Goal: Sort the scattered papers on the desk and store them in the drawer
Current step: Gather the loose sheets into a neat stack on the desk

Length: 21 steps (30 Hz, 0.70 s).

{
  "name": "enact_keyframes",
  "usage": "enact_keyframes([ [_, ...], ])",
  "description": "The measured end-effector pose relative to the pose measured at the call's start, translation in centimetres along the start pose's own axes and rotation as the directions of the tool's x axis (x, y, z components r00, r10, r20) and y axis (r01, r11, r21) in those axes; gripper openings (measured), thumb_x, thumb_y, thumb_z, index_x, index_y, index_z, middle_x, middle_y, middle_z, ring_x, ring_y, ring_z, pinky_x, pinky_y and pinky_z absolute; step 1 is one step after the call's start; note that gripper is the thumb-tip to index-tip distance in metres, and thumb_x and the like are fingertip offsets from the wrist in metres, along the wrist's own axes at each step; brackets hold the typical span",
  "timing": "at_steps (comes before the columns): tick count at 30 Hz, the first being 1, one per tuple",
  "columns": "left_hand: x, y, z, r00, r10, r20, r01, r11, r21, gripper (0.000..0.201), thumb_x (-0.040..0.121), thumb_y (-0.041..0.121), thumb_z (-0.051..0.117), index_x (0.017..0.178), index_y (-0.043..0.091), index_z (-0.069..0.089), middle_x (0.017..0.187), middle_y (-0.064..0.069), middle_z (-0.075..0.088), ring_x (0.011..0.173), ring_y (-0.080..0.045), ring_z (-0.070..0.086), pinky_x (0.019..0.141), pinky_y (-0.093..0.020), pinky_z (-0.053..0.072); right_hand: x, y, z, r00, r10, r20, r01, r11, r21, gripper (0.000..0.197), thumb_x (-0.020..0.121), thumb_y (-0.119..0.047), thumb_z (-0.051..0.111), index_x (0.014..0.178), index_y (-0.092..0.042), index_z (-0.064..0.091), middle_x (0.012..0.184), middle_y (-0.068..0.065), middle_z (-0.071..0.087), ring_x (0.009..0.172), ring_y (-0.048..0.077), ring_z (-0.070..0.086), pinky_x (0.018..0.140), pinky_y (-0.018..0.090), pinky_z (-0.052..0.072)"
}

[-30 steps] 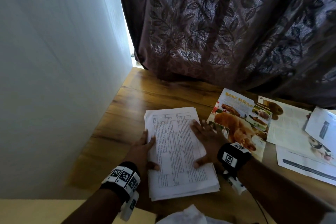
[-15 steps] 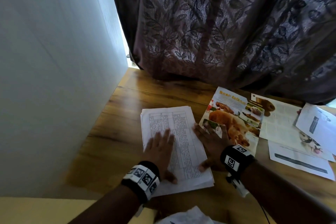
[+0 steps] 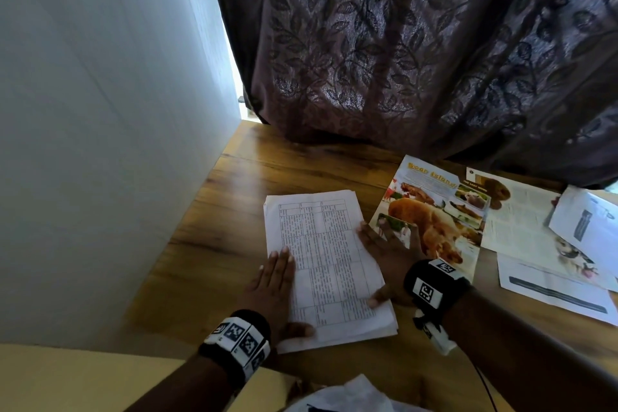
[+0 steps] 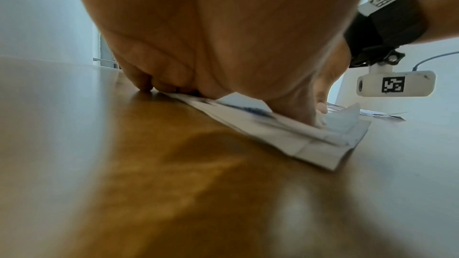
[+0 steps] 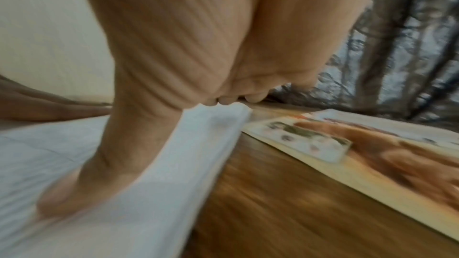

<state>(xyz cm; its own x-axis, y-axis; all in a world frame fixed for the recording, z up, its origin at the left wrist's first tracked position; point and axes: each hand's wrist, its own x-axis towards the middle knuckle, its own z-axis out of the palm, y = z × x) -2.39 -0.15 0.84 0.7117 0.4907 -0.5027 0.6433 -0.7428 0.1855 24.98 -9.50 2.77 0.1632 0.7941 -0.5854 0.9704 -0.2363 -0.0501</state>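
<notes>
White printed sheets form a stack [image 3: 326, 264] on the wooden desk [image 3: 234, 211]. My left hand [image 3: 274, 291] and right hand [image 3: 388, 254] lie flat, fingers straight, on opposite edges, likely squaring it. Colourful pages [image 3: 434, 211] wait unsorted beside it.

White papers [image 3: 326, 264] — leaf-patterned purple curtain [image 3: 401, 43]

My left hand [image 4: 223, 32] lay flat on the stack of papers [image 4: 285, 130], fingertips [image 4: 144, 83] reaching the wooden desk [image 4: 174, 183] past its far edge. My right hand [image 4: 320, 93] pressed the stack's right side.
</notes>
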Motion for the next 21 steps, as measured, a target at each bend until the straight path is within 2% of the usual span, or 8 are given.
enact_keyframes([
  [2,0.2,0.2,-0.1,1.0,-0.01,0.006,0.01,1.0,0.002,0.143,0.047,0.099,0.015,0.144,0.006,-0.033,0.15,-0.009,-0.041,0.144,-0.026,-0.031,0.115,-0.037,-0.017,-0.3,-1.9,-0.8,0.997,-0.075,-0.024,0.073,0.995,-0.062,0.148,0.057,-0.081,0.071,0.153,-0.026,-0.027,0.157,-0.006,-0.037,0.146,0.026,-0.032,0.11,0.071,-0.021],
  [6,0.0,0.2,-0.3,1.0,-0.002,0.022,0.002,1.0,0.001,0.147,0.04,0.098,0.021,0.141,0.006,-0.035,0.151,-0.01,-0.04,0.144,-0.026,-0.031,0.114,-0.036,-0.017,-0.8,-5.9,0.1,0.966,-0.26,-0.004,0.26,0.965,-0.022,0.139,0.065,-0.077,0.071,0.156,-0.027,-0.021,0.154,-0.012,-0.035,0.145,0.017,-0.033,0.114,0.059,-0.021],
  [9,-0.3,0.0,-0.5,0.999,0.008,0.033,-0.01,0.999,0.051,0.151,0.042,0.096,0.033,0.144,0.006,-0.034,0.149,-0.009,-0.042,0.144,-0.027,-0.03,0.114,-0.036,-0.017,-0.6,-5.2,2.1,0.977,-0.214,0.01,0.213,0.976,0.036,0.141,0.063,-0.079,0.07,0.155,-0.029,-0.024,0.158,-0.011,-0.035,0.146,0.016,-0.032,0.117,0.061,-0.016],
  [11,-0.3,-0.1,-0.5,0.999,0.013,0.048,-0.016,0.998,0.063,0.153,0.049,0.093,0.049,0.144,0.005,-0.034,0.148,-0.009,-0.044,0.142,-0.026,-0.032,0.118,-0.038,-0.015,-0.9,-3.5,2.8,0.989,-0.149,-0.006,0.149,0.986,0.07,0.145,0.057,-0.085,0.069,0.153,-0.032,-0.027,0.159,-0.01,-0.036,0.147,0.017,-0.031,0.118,0.062,-0.013],
  [14,-0.4,-0.2,-0.6,0.998,0.013,0.067,-0.016,0.998,0.053,0.155,0.053,0.088,0.061,0.143,0.007,-0.036,0.149,-0.009,-0.044,0.143,-0.025,-0.032,0.123,-0.042,-0.008,-1.8,-1.1,3.0,0.995,-0.104,-0.004,0.104,0.993,0.058,0.151,0.051,-0.092,0.065,0.152,-0.031,-0.03,0.158,-0.008,-0.038,0.147,0.019,-0.031,0.118,0.062,-0.017],
  [17,-0.6,-0.1,-1.0,0.998,0.0,0.063,-0.003,0.999,0.043,0.157,0.048,0.088,0.062,0.145,0.01,-0.034,0.15,-0.006,-0.042,0.143,-0.022,-0.03,0.122,-0.045,-0.009,-2.4,0.3,3.2,0.997,-0.081,-0.014,0.082,0.994,0.075,0.152,0.05,-0.093,0.064,0.153,-0.03,-0.028,0.158,-0.009,-0.036,0.148,0.019,-0.03,0.116,0.059,-0.022],
  [19,-0.7,-0.2,-1.4,0.999,-0.006,0.049,0.003,0.998,0.061,0.158,0.038,0.094,0.051,0.148,0.013,-0.028,0.156,-0.005,-0.034,0.147,-0.022,-0.023,0.12,-0.045,-0.012,-2.7,0.6,3.3,0.996,-0.077,-0.045,0.081,0.992,0.099,0.15,0.05,-0.092,0.064,0.155,-0.029,-0.025,0.157,-0.01,-0.035,0.15,0.019,-0.027,0.115,0.056,-0.022],
  [21,-0.5,-0.2,-2.2,1.0,-0.012,0.015,0.011,0.999,0.053,0.155,0.033,0.096,0.039,0.153,0.015,-0.017,0.163,-0.005,-0.018,0.15,-0.024,-0.013,0.119,-0.044,-0.012,-3.4,0.7,3.3,0.995,-0.057,-0.079,0.068,0.988,0.138,0.149,0.052,-0.091,0.064,0.155,-0.028,-0.023,0.157,-0.011,-0.032,0.148,0.017,-0.028,0.114,0.05,-0.022],
])
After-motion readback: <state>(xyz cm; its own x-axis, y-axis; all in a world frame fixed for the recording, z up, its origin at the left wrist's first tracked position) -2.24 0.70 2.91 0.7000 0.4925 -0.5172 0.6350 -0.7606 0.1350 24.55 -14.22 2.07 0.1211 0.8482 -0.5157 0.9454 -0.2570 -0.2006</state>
